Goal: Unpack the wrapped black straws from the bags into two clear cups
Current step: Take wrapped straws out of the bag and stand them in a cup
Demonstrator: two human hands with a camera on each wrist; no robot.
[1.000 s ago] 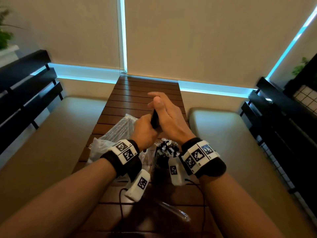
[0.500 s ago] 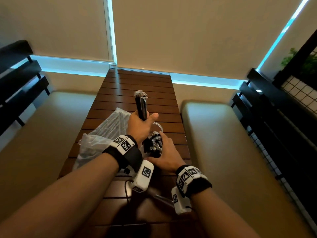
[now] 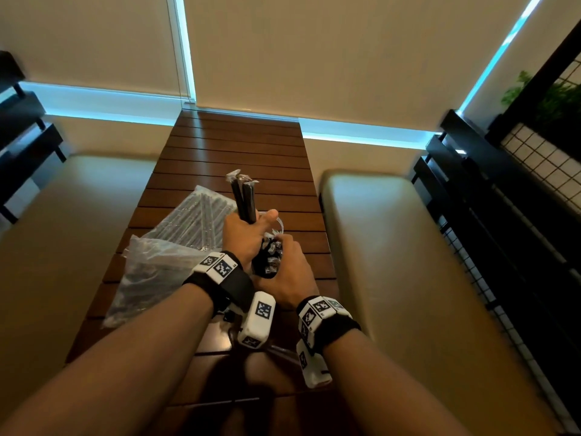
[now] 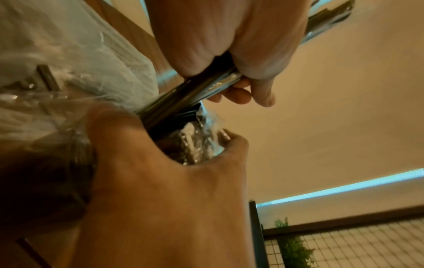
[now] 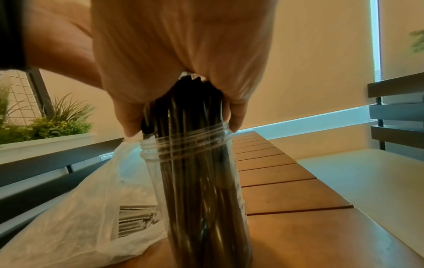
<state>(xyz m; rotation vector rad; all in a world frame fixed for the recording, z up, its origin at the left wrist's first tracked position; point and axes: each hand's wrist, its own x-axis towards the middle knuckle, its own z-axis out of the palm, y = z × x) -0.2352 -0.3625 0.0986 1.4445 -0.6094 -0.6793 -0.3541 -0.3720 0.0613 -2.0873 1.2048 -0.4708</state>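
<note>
A small bundle of wrapped black straws (image 3: 244, 199) stands nearly upright in the left hand (image 3: 243, 236), its long axis running up and slightly away, wrapper ends flaring at the top; the fist is curled tight round the lower part of the bundle, with the thumb stuck out to the right. Just to the right and nearer, touching that fist, the right hand (image 3: 287, 275) is cupped over the tops of the packed straws (image 5: 192, 163) that already fill a clear cup (image 5: 195, 190), fingers curled down round them to the threaded rim, so this grip is narrow and full as well. The cup stands upright on the slatted wooden worktop (image 3: 239, 152). A second clear rim (image 3: 278, 223) shows just beyond the left thumb, most likely the other cup, though little of it is visible. So the held bundle sits above and slightly left of that far rim, and the left hand is the nearer one to it; I judge the coming move needs the bundle kept vertical and lowered end-first. To the left lie two crinkled plastic bags (image 3: 157, 272), with more wrapped straws (image 3: 195, 218) inside them.
</note>
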